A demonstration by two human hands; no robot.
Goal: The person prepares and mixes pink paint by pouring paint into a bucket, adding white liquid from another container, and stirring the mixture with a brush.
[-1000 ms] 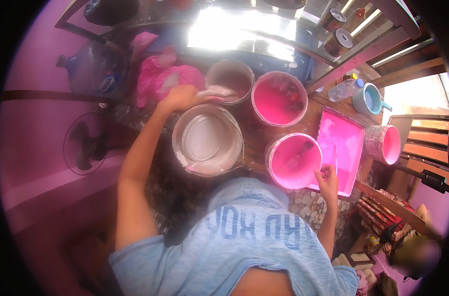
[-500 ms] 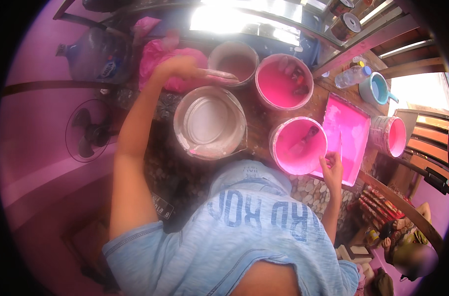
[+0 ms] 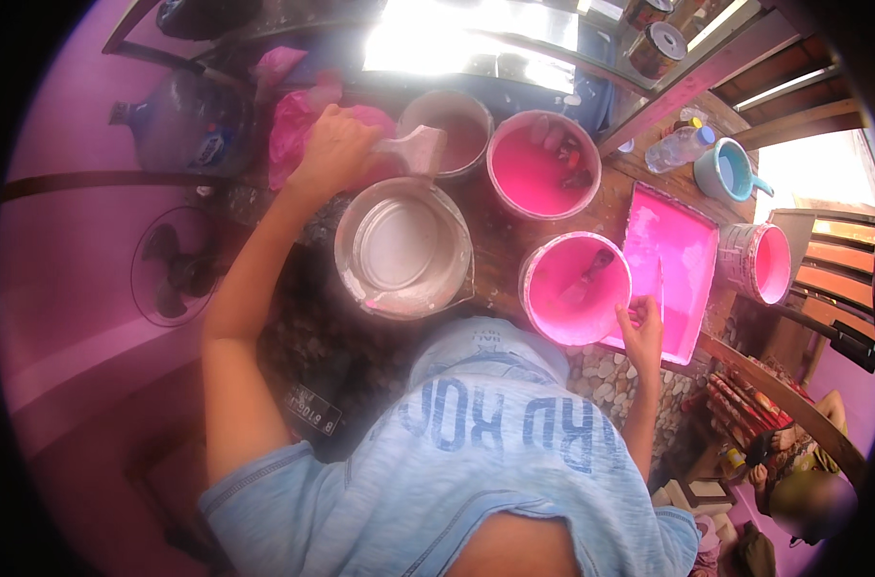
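My left hand (image 3: 341,149) grips a whitish, paint-smeared brush (image 3: 413,149) by its handle, above the gap between an empty-looking white-coated bucket (image 3: 389,240) and a bucket (image 3: 456,111) with murky contents. My right hand (image 3: 639,317) pinches the rim of a pink bucket (image 3: 557,313) that has a dark tool inside. Beside it lies a paint tray (image 3: 683,240) coated in bright pink. Behind sits another bucket (image 3: 533,183) of pink liquid with dark items soaking in it.
Pink plastic bags (image 3: 293,144), a water jug (image 3: 182,125) and a fan (image 3: 168,264) stand left. A clear bottle (image 3: 673,149), blue dipper (image 3: 721,178) and pink bucket (image 3: 769,264) sit right, under a rail (image 3: 697,77). A person (image 3: 793,452) is at lower right.
My left hand has risen and moved, turning the brush from lying flat to a tilted position with its head broadside to the camera. My right hand stays at the pink bucket's rim.
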